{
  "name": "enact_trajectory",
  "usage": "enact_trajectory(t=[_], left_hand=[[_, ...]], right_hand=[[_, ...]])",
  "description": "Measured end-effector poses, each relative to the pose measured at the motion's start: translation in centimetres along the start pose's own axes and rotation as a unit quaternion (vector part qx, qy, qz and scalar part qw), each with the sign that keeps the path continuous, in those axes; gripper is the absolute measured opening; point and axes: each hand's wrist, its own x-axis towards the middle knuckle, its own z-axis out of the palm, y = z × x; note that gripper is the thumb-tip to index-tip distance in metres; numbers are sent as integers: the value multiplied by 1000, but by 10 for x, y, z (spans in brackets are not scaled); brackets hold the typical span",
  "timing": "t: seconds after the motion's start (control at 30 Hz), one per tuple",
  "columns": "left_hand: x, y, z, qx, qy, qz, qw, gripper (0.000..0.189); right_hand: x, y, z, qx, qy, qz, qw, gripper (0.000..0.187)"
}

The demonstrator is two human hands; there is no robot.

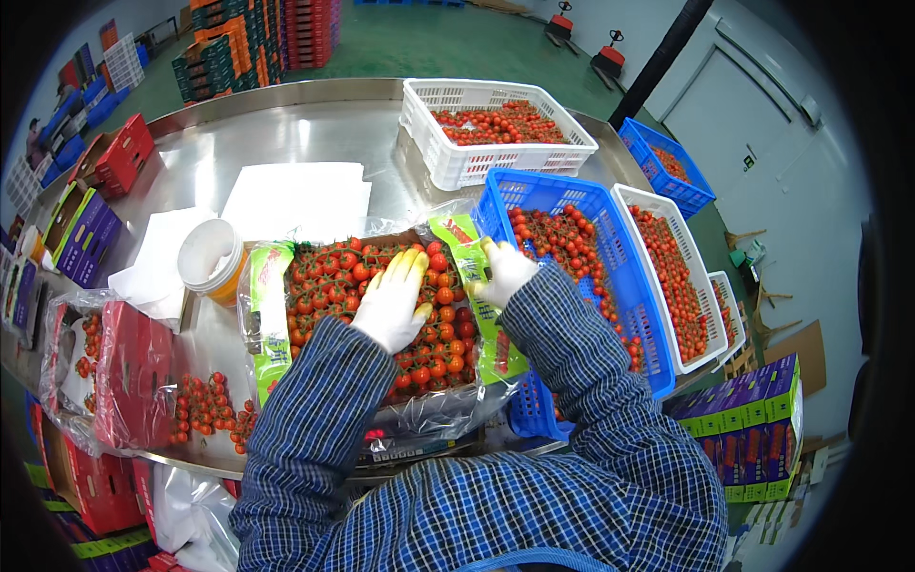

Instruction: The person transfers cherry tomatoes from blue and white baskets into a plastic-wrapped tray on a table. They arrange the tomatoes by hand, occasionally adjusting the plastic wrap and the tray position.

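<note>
My left hand (393,300), in a white glove with yellowed fingertips, lies flat on the cherry tomatoes (329,286) on green vines that fill a box in front of me. Its thumb stands apart from the fingers. At the box's right side, my gloved right hand (506,275) touches the green printed flap (468,264); whether it pinches the flap is unclear. A matching green flap (271,322) lies along the left side. Clear plastic film (436,418) sticks out around the box, which sits above a device with a lit red display (375,434).
On the right stand a blue crate (622,286) and white crates (493,154) (704,357) of tomatoes. White paper sheets (297,200), a white bucket (211,254) and a film-lined red box (136,372) are on the steel table (271,132). Loose tomatoes (204,407) lie near its front edge.
</note>
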Motion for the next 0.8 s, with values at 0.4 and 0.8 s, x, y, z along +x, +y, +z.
enact_trajectory(t=[0.4, 0.8], left_hand=[[34, 21, 21, 118, -113, 24, 986, 70], [-162, -295, -174, -183, 308, -392, 847, 36]], right_hand=[[3, 36, 50, 87, 88, -28, 992, 71], [31, -36, -16, 201, 191, -271, 922, 19]])
